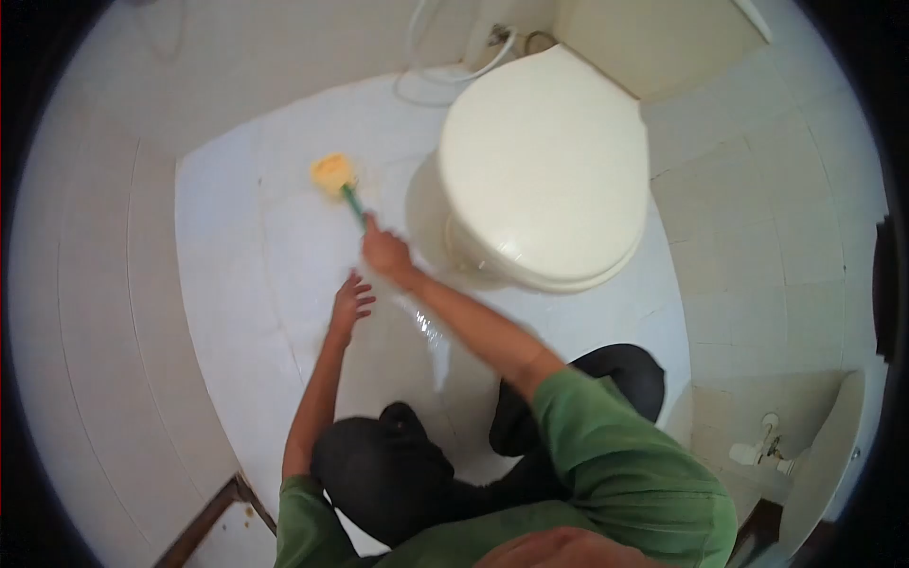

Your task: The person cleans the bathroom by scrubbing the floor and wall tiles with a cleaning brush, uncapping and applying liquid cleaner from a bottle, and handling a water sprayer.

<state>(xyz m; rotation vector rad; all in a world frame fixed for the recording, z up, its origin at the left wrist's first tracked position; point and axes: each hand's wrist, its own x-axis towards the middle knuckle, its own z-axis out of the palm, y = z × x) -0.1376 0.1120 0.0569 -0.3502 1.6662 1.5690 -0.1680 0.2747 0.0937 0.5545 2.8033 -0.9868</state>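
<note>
My right hand (386, 250) is closed round the green handle of a scrub brush (352, 202). The brush's yellow head (332, 174) rests on the white tiled floor (237, 256), left of the toilet. Just below and left of the right hand is my left hand (352, 305), fingers apart and holding nothing. Whether the left fingers touch the floor, I cannot tell. The toilet (544, 170) has its cream lid down and stands to the right of both hands.
A white hose (464, 76) curves from a wall valve (498, 36) behind the toilet. Tiled walls close in on both sides. At lower right is a white basin (826, 469) with pipe fittings (757, 449). A brown door frame (210, 516) shows at lower left. Wet shine marks the floor.
</note>
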